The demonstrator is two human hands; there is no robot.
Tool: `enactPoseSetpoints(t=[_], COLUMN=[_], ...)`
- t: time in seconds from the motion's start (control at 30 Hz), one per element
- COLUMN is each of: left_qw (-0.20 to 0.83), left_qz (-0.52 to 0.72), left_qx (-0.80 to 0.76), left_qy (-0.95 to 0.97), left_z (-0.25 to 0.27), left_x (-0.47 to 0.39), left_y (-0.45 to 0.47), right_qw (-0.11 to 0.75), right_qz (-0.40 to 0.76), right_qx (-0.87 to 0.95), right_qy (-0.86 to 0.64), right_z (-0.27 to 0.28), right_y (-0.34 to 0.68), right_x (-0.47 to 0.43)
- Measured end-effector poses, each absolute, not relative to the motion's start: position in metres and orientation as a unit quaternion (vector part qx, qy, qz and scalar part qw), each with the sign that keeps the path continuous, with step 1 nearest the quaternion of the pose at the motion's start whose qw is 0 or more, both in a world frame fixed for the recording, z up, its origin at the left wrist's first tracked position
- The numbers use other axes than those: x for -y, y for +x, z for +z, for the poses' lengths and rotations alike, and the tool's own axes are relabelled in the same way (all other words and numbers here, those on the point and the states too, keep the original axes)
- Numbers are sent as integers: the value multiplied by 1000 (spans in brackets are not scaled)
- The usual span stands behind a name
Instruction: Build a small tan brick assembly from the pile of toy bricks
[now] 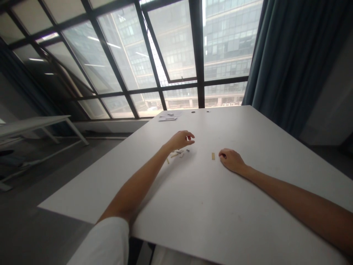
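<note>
My left hand [182, 139] hovers above a small scatter of beige and grey pieces [180, 151]. Its thumb and fingers are apart, with nothing visible in the gap. Some of the pieces are hidden behind the wrist. On the right, my right hand [231, 160] rests on the white table with its fingers curled; whether anything is inside them is hidden. A small flat beige block [213, 156], apparently made of short strips or bricks, lies just left of its fingertips, apart from them.
The broad white table [193, 195] extends toward the windows. Papers [167, 118] lie at its far left corner, and two small dark items [193, 112] are near the far edge. Another table [35, 123] stands to the left. A blue curtain [292, 66] hangs at the right.
</note>
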State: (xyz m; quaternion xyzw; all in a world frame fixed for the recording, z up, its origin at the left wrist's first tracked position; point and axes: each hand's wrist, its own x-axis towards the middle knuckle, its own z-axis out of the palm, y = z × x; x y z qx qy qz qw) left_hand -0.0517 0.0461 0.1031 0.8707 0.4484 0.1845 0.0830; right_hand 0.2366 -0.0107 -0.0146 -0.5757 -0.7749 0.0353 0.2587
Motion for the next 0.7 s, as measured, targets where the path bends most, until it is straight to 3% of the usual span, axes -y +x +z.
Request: enactPoseSetpoints(t=[0.17, 0.43, 0.7], left_qw=[61, 51, 37], left_qz=[160, 152, 128], left_qx=[-485, -557, -590], left_qy=[858, 815, 797], left_z=[107, 56, 33], left_x=[-34, -6, 9], left_y=[-95, -161, -172], right_qw=[261, 263, 269], right_qz=[38, 34, 34], right_qx=[773, 771, 774], right_qy=[-577, -579, -572], right_z=[-13, -17, -18], right_y=[237, 241, 245], right_x=[12, 11, 10])
